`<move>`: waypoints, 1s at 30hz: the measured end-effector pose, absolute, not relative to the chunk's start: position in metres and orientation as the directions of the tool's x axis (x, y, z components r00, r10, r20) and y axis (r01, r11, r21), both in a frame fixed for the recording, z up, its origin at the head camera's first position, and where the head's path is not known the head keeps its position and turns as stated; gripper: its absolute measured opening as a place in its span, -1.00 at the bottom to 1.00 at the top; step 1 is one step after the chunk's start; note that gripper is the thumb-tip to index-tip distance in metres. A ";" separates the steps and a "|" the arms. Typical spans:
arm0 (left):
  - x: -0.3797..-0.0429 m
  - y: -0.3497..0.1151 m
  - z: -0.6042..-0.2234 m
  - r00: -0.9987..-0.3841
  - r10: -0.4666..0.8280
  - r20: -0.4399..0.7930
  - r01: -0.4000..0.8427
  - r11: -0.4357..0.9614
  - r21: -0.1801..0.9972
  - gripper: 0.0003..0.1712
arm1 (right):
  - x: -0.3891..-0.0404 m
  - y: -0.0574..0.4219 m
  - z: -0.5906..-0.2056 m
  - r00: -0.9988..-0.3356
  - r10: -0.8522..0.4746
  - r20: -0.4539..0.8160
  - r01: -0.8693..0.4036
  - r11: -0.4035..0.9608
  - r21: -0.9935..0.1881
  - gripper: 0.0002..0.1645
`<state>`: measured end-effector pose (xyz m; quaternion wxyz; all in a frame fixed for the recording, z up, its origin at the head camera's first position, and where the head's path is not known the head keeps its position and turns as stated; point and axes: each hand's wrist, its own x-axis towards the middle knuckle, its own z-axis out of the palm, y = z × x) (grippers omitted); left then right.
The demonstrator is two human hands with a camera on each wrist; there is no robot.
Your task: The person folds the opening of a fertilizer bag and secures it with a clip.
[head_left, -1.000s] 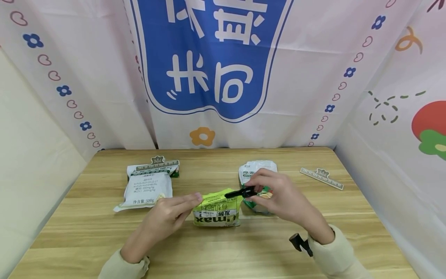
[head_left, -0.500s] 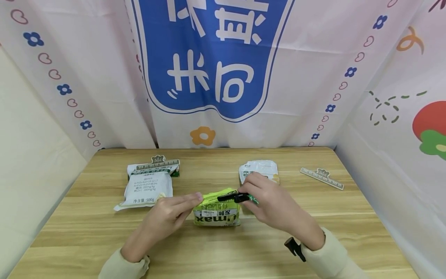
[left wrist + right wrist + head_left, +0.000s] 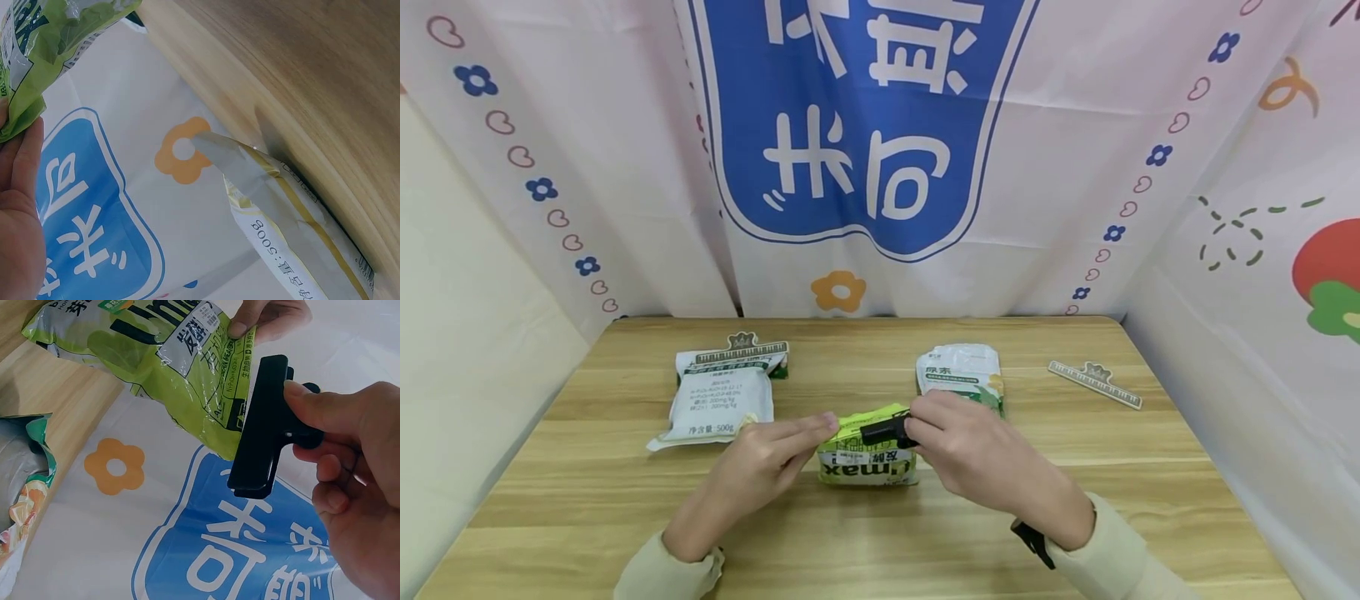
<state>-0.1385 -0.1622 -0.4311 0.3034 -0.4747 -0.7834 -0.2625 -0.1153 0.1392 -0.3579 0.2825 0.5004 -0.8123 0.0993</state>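
Observation:
A lime-green bag (image 3: 867, 471) printed "Umax" stands near the middle of the table. My left hand (image 3: 767, 458) pinches its folded top edge at the left end; in the left wrist view, fingers (image 3: 26, 159) lie against the bag's green edge. My right hand (image 3: 977, 454) grips a black clip (image 3: 883, 432) by its handles, thumb on one side and fingers curled on the other. The right wrist view puts the clip's long bar (image 3: 257, 428) right at the bag's top edge, lying along it. In the head view the clip overlaps the right half of that edge.
To the left lies a white 500g packet (image 3: 722, 408) with a piano-patterned clip (image 3: 742, 350) on its top. Behind my right hand is a white and green pouch (image 3: 958, 367). Another piano-patterned clip (image 3: 1095, 383) lies at the back right. A fabric backdrop (image 3: 925, 287) rises behind the table.
My right hand has moved left with the black clip, bringing it over the bag's top edge, and has turned a little. My left hand keeps its hold at the same place.

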 end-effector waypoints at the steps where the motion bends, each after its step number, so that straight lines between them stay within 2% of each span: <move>1: -0.139 -0.162 -0.431 -0.360 0.584 0.727 0.904 0.410 0.119 -0.66 | -0.115 0.139 -0.358 -0.333 -0.764 0.553 -0.869 0.476 0.135 -0.83; 6: -0.139 -0.161 -0.430 -0.353 0.582 0.733 0.905 0.410 0.110 -0.44 | -0.113 0.135 -0.359 -0.311 -0.789 0.529 -0.862 0.469 0.192 -0.78; 10: -0.139 -0.161 -0.429 -0.359 0.584 0.728 0.904 0.411 0.116 -0.41 | -0.114 0.131 -0.362 -0.315 -0.789 0.528 -0.848 0.484 0.217 -0.76; 15: -0.139 -0.161 -0.430 -0.355 0.586 0.728 0.904 0.414 0.108 -0.41 | -0.114 0.125 -0.365 -0.333 -0.785 0.522 -0.832 0.505 0.228 -0.72; 21: -0.140 -0.163 -0.431 -0.351 0.586 0.731 0.902 0.421 0.096 -0.46 | -0.117 0.118 -0.367 -0.318 -0.794 0.518 -0.832 0.496 0.250 -0.65; 23: -0.140 -0.163 -0.431 -0.343 0.589 0.732 0.905 0.416 0.090 -0.52 | -0.119 0.115 -0.368 -0.313 -0.796 0.518 -0.834 0.492 0.251 -0.63; 27: -0.142 -0.163 -0.433 -0.320 0.590 0.741 0.912 0.405 0.072 -0.77 | -0.121 0.109 -0.370 -0.310 -0.797 0.518 -0.842 0.483 0.240 -0.65; 30: -0.142 -0.162 -0.436 -0.304 0.585 0.752 0.913 0.404 0.054 -0.61 | -0.121 0.106 -0.371 -0.311 -0.799 0.515 -0.845 0.480 0.235 -0.69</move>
